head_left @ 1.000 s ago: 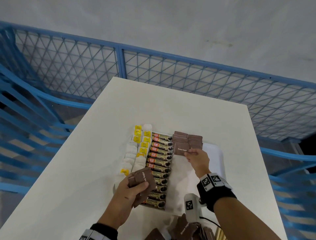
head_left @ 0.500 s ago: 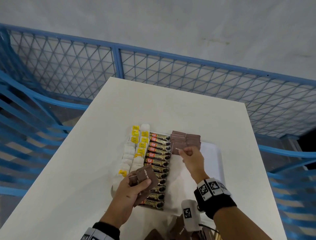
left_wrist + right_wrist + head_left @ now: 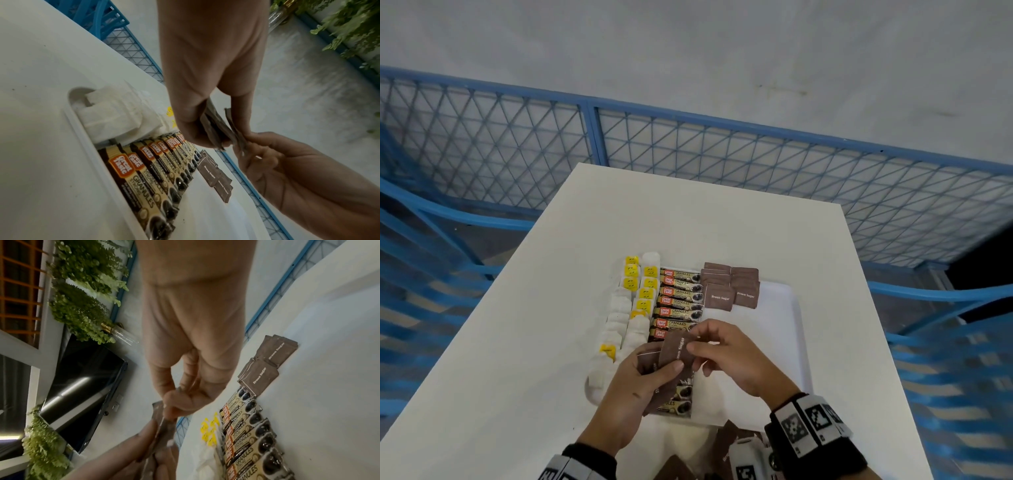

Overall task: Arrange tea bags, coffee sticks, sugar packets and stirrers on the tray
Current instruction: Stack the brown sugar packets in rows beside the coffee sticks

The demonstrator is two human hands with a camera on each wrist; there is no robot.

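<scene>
A white tray (image 3: 780,342) lies on the table. It holds two columns of tea bags (image 3: 619,308) on the left, a column of coffee sticks (image 3: 681,301) in the middle and two short rows of brown sugar packets (image 3: 729,291) at its far end. My left hand (image 3: 661,366) grips a small stack of sugar packets (image 3: 676,353) above the near coffee sticks. My right hand (image 3: 693,346) pinches the top packet of that stack between thumb and forefinger. The left wrist view shows the same stack (image 3: 218,129) fanned out, with my right hand (image 3: 246,142) on its outer packet.
More brown packets (image 3: 726,445) lie loose at the near edge of the white table (image 3: 517,359), partly hidden by my right wrist camera. A blue mesh fence (image 3: 688,150) runs behind and beside the table.
My right hand let go of a packet at the tray's far rows, drew back toward me and now pinches the top packet of the stack. The left hand has hardly moved.
</scene>
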